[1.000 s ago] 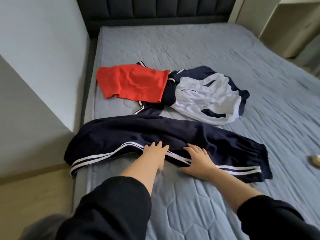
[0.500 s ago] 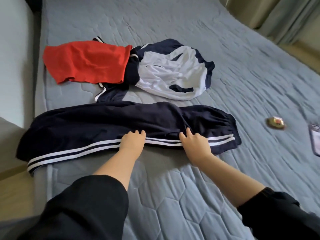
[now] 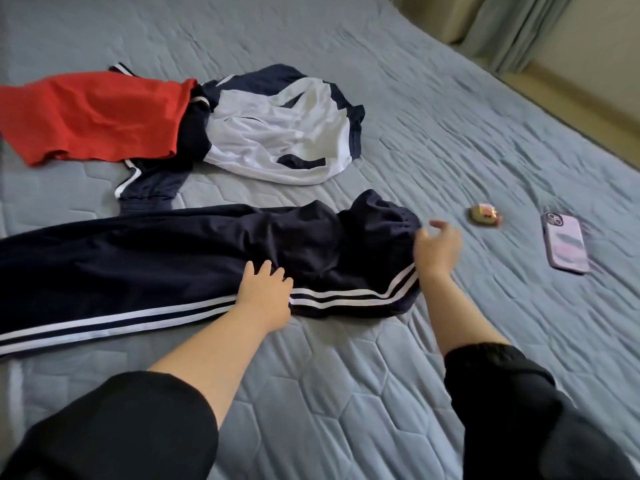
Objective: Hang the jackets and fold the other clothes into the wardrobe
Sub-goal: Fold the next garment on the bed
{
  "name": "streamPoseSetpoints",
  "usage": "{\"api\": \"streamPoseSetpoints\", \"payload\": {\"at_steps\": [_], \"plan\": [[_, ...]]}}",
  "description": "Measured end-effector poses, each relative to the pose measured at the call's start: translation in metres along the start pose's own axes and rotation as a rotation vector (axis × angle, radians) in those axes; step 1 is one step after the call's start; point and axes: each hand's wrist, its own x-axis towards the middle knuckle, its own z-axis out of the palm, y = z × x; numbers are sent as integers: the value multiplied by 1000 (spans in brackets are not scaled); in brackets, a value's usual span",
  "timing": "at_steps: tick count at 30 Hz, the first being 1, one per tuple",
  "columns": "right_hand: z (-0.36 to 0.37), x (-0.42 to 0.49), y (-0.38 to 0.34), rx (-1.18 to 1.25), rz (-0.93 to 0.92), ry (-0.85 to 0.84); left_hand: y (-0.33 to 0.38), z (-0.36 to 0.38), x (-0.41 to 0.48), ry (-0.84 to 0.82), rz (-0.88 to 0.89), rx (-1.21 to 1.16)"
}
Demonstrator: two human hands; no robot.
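Note:
Navy track pants (image 3: pixel 156 251) with white side stripes lie stretched across the grey quilted bed (image 3: pixel 346 393). My left hand (image 3: pixel 265 294) presses flat on the striped edge near the middle of the pants. At the pants' right end, my right hand (image 3: pixel 438 249) has its fingers curled and grips the end, which is lifted and bunched toward the left. Behind the pants lie a red garment (image 3: pixel 86 116) and a white and navy jacket (image 3: pixel 277 140), crumpled. A further navy piece with white trim (image 3: pixel 149 185) sticks out from under them.
A phone in a lilac case (image 3: pixel 564 244) and a small gold object (image 3: pixel 483 214) lie on the bed to the right of my right hand. Curtains (image 3: pixel 502 29) and a strip of floor (image 3: pixel 606 98) run along the bed's far right side.
My right hand has slid from the middle of the pants to their right end and taken hold of it, bunching the cloth. The view has swung right, showing the phone.

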Motion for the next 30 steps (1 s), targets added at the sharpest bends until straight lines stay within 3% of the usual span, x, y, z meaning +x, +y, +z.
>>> {"api": "streamPoseSetpoints", "payload": {"at_steps": [3,7,9,12,15,17,20,23,26,30], "plan": [[-4,20,25,88,545,-143,0,3,-2,-71,-16,-105],[-2,17,31,346,608,-550,7,-3,-2,-165,-2,-259],[-5,16,44,291,568,-441,8,-9,-2,-184,7,-290],[-33,23,68,156,440,140,5,-16,-4,-193,20,-384],[-64,42,77,184,464,432,11,-21,-5,-178,78,-525],[-74,55,81,106,480,426,24,-24,-6,-186,142,-556],[-76,59,86,-198,455,275,40,-24,-9,-207,182,-538],[-67,54,83,-399,299,182,40,-18,-13,-208,192,-501],[-61,56,70,-351,235,97,27,-15,-16,-207,139,-518],[-64,69,60,-122,425,1,13,-14,-16,-234,85,-465]]}}
